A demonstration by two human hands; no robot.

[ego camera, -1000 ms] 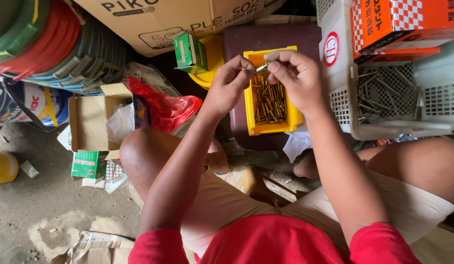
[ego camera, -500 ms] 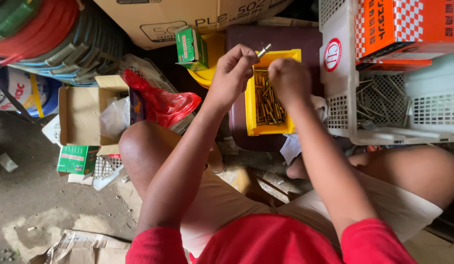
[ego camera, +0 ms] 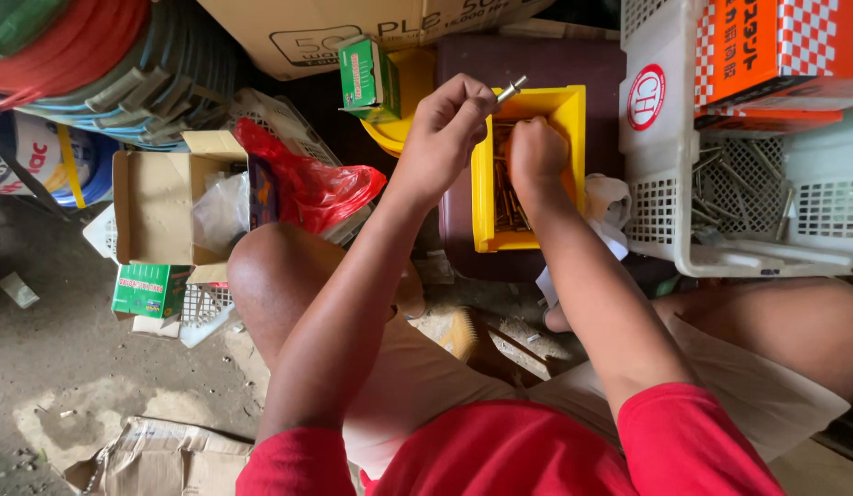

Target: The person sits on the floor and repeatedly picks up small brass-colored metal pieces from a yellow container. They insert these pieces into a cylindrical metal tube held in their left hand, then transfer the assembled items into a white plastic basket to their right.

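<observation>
Cluttered floor; yellow bin [ego camera: 573, 129] between white basket [ego camera: 656, 184] and red bag [ego camera: 307, 184].

At the upper left of the frame lie stacked hose coils [ego camera: 96, 64] in red, green and blue-grey. Below them an open cardboard box [ego camera: 156, 207] sits beside a red plastic bag [ego camera: 307, 188]. A small green box [ego camera: 370, 78] stands at top centre, another green box [ego camera: 151, 289] at left. A white mesh basket [ego camera: 720, 220] and orange checkered carton [ego camera: 780, 50] fill the upper right.
</observation>
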